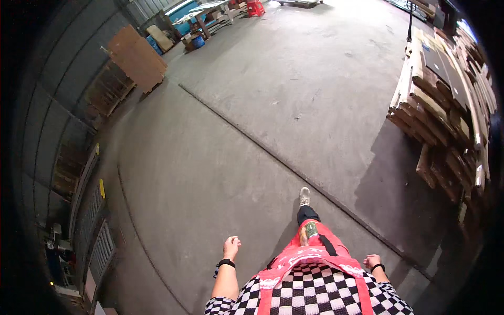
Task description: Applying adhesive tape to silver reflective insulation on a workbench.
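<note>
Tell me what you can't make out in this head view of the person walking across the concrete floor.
- Left hand: curled, palm hidden, contents unclear.
- Right hand: partly behind red apron.
- Tall stack of brown cardboard sheets: far side lost in dark rim.
- Blue workbench: items too small.

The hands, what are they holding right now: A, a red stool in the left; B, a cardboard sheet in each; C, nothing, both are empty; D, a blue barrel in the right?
C: the left hand and the right hand swing loose and empty at the person's sides above the concrete floor, while the stacked cardboard sheets lie far off to the right.
</note>
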A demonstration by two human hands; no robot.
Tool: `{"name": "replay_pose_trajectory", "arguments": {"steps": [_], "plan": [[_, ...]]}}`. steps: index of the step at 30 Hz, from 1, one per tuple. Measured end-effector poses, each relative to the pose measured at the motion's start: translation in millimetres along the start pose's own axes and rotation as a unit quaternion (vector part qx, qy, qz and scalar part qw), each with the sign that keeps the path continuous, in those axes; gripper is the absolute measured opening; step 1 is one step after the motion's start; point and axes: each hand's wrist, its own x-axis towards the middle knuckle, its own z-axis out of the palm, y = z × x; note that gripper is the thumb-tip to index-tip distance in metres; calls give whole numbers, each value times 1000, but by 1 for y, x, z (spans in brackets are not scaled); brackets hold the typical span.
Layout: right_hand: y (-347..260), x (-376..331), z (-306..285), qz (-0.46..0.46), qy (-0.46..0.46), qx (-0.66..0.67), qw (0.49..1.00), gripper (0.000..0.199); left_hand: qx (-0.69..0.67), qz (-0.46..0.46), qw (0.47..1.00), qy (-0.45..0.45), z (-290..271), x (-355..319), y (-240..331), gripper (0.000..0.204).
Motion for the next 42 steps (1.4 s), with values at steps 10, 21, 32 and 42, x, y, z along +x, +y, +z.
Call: {"name": "replay_pose_trajectory", "arguments": {"steps": [10,21,32,42], "plan": [[-339,138,250,-119,-194,-348,909,32,187,-5,946,-264,79,134,129,38],[-865,138,554,-472,-137,-263,830,28,64,-66,994,-59,130,370,255,23],[-889,312,526,-144,-157,-450,867,33,239,26,957,-165,160,724,521,29],[-1084,304,618,-112,-60,-221,967,32,178,131,968,-118,224,1000,918,34]]}}
